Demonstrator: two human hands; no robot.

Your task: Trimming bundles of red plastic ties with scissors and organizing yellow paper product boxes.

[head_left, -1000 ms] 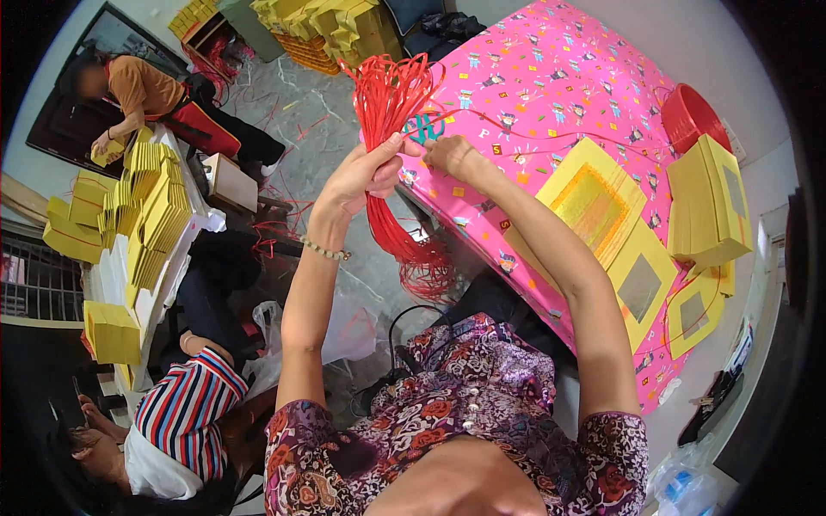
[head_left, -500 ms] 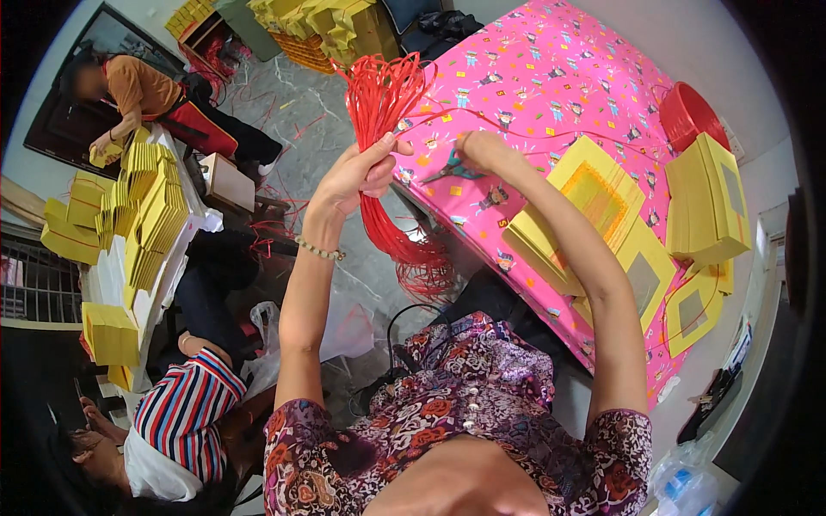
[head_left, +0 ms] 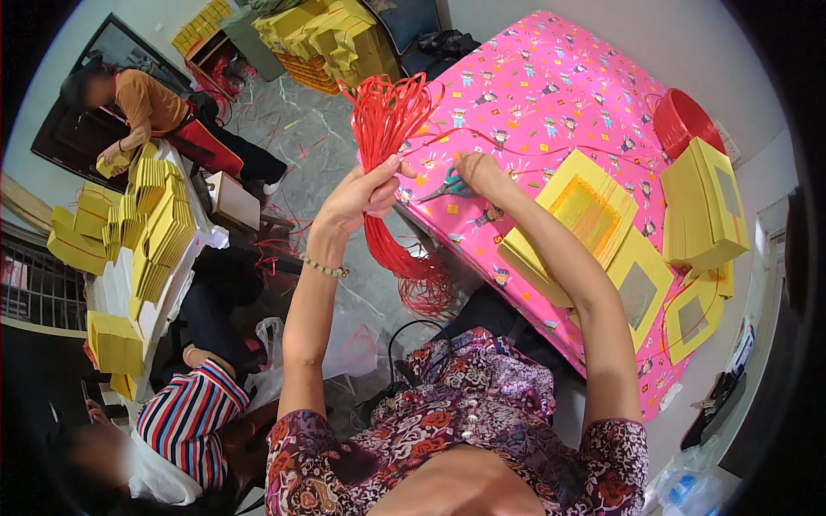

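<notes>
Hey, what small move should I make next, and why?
Perhaps bring the teal-handled scissors toward the loose red strand: they're at your right hand, your left hand grips the red strap bundle, and that strand trails from beside it across the pink tablecloth.

Cord bundle (head_left: pixel 391 129) in the left hand (head_left: pixel 370 196); scissors (head_left: pixel 453 183) at the right hand (head_left: pixel 480 175), between the two.
Right of the right hand, paper pieces (head_left: pixel 594 206) lie on the desk (head_left: pixel 533 95), a bucket (head_left: pixel 684 123) farther right and ahead; well left of the left hand, folded stacks (head_left: pixel 161 267) sit on a second desk (head_left: pixel 107 292).
</notes>
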